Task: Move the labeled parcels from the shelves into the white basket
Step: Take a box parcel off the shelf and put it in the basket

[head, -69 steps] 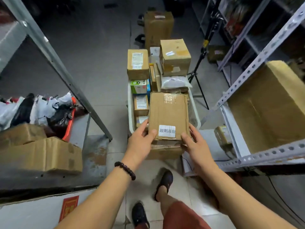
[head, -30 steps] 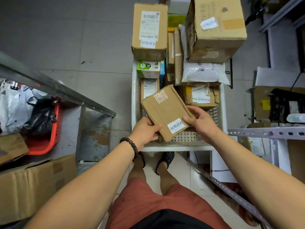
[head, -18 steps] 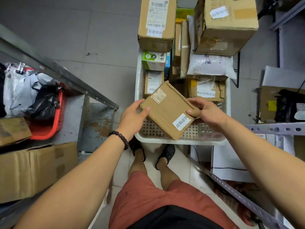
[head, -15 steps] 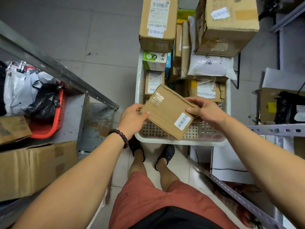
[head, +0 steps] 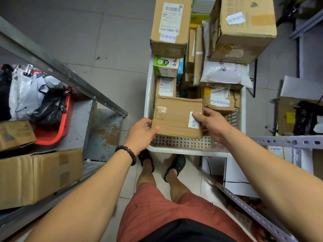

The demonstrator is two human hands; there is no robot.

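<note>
A: Floor (head: 108, 41) of grey tiles runs between two metal racks in a cramped storeroom, seen from above the person's bare arms. What stands on the left?

B: A steel shelf (head: 82, 117), paint worn off in patches, carries a red basket (head: 57, 133) stuffed with black and white plastic bags, and closed cardboard cartons (head: 38, 177) lie along its near edge. A slotted grey upright (head: 57, 69) crosses the view diagonally above it.

A: And the right?

B: A perforated rail (head: 286, 142) of the other rack, with a box and dark items behind it; details there are too dim to read.

A: Where is the white basket (head: 185, 151)?

B: On the floor straight ahead, just beyond the person's black clogs (head: 174, 165). It is heaped: a tall labelled carton (head: 170, 27) and a bigger carton (head: 243, 28) ride on top of the pile, with a green-and-white box (head: 166, 66), a white padded mailer (head: 225, 72) and a crumpled labelled parcel (head: 221, 100) beneath.

A: And the parcel being handled?

B: A flat brown parcel (head: 176, 117), taped on top and bearing a white label at its right end, sits level inside the near end of the basket, above the perforated wall. The left hand (head: 141, 131), a bead bracelet (head: 127, 152) on its wrist, grips the parcel's left edge. The right hand (head: 215, 124) clasps the right edge, thumb pressed on the label. Whether the parcel rests on the basket floor cannot be told.
</note>
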